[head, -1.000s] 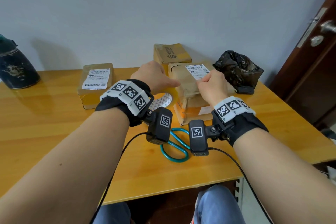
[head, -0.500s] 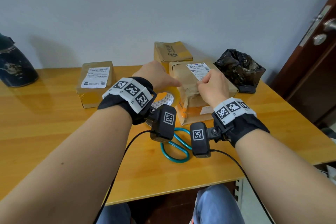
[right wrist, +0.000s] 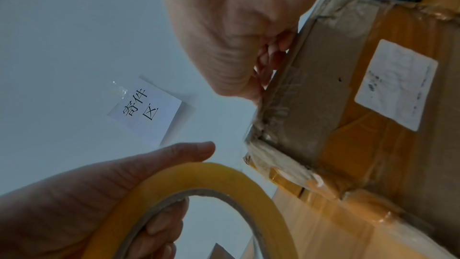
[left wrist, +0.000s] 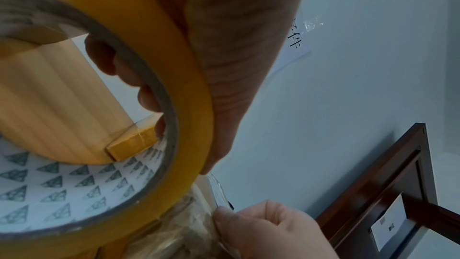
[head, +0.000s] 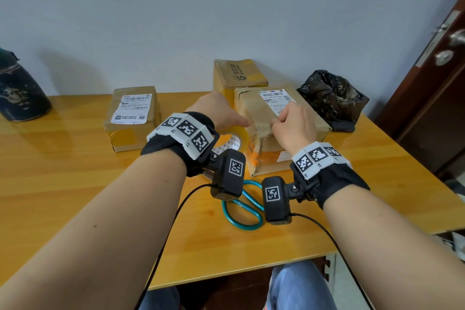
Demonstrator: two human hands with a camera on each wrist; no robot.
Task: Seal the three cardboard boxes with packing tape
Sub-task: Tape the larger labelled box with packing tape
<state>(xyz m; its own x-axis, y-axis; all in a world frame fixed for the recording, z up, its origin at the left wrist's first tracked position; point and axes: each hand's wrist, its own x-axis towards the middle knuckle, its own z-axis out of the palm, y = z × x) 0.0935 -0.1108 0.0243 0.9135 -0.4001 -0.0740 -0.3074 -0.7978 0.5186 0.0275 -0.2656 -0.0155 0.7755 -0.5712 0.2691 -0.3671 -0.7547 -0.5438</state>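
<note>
Three taped cardboard boxes stand on the wooden table (head: 75,184): one at the left (head: 130,118), one at the back (head: 239,73), and a near one (head: 254,111) with a white label. My left hand (head: 224,116) grips a yellow packing tape roll (head: 236,138), fingers through its core (left wrist: 149,97) and thumb over the outside, close by the near box's left front corner. My right hand (head: 289,123) rests curled on that box's top near its front edge. A clear strip of tape (left wrist: 216,186) runs from the roll to the right thumb, which pinches it.
Teal-handled scissors (head: 241,216) lie on the table just below my wrists. A crumpled black bag (head: 332,98) sits right of the near box. A dark pot (head: 20,93) stands at the far left. A brown door (head: 440,98) is at the right.
My right hand has slid from beside the label toward the near box's front edge. My left hand has come down with the roll beside the box's left front corner.
</note>
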